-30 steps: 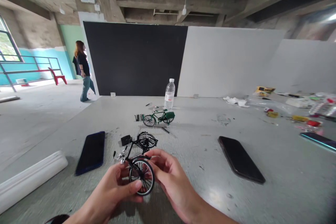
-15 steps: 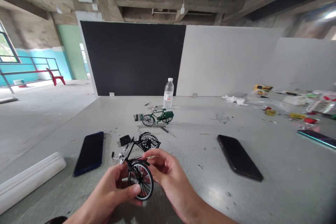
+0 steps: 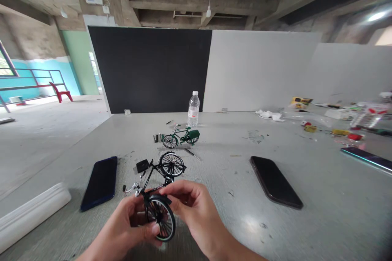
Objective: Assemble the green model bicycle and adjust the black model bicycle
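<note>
A black model bicycle (image 3: 157, 200) is tilted towards me, its front wheel nearest and its rear wheel farther off. My left hand (image 3: 127, 222) is closed around the front wheel, the thumb pressed on the spokes near the hub. With bent fingers, my right hand (image 3: 197, 208) grips the bicycle by the frame behind the front mudguard; the fingertips are partly hidden. Silver handlebars (image 3: 132, 189) stick out to the left. Just past them a small black box-like piece (image 3: 142, 166) lies on the table. Farther back stands a green model bicycle (image 3: 180, 136) with a green box over its rear wheel.
A small screwdriver (image 3: 192, 154) lies before the green bicycle, and a water bottle (image 3: 193, 110) stands behind it. Phones lie left (image 3: 99, 183) and right (image 3: 275, 181). A white long object (image 3: 33, 214) is at the left edge. Packaging and bits clutter the far right.
The view has shifted slightly, so most things sit a little farther left. Both hands keep their hold, and the black bicycle appears slightly lower in front of me.
</note>
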The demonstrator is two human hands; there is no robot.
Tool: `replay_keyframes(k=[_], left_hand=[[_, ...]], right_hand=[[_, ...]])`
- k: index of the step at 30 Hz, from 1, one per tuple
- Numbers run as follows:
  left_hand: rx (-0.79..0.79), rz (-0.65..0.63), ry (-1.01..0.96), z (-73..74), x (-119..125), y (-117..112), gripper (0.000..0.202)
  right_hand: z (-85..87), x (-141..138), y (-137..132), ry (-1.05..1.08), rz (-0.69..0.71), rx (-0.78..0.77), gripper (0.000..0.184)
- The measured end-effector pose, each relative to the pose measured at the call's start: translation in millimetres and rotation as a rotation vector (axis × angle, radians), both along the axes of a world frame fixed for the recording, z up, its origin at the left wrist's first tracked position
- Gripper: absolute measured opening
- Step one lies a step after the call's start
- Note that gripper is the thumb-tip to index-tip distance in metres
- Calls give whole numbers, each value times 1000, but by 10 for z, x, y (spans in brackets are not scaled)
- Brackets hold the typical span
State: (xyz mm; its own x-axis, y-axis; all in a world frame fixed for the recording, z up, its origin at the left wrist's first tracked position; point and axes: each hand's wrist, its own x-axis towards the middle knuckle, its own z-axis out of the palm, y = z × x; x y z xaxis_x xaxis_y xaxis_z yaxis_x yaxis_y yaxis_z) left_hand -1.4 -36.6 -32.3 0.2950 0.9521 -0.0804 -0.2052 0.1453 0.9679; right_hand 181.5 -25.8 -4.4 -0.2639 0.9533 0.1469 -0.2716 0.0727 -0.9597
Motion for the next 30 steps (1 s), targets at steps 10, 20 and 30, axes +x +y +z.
replay_keyframes(k=[10, 20, 30], left_hand=[[25, 23, 3, -75, -19, 21, 65], [43, 5, 34, -18, -24, 28, 65], [36, 7, 45, -134, -71, 62, 67]], right_hand=[[125, -4, -37, -1, 74, 0, 15], [94, -10, -76, -5, 87, 31, 24], [135, -8, -62, -43, 37, 56, 11]])
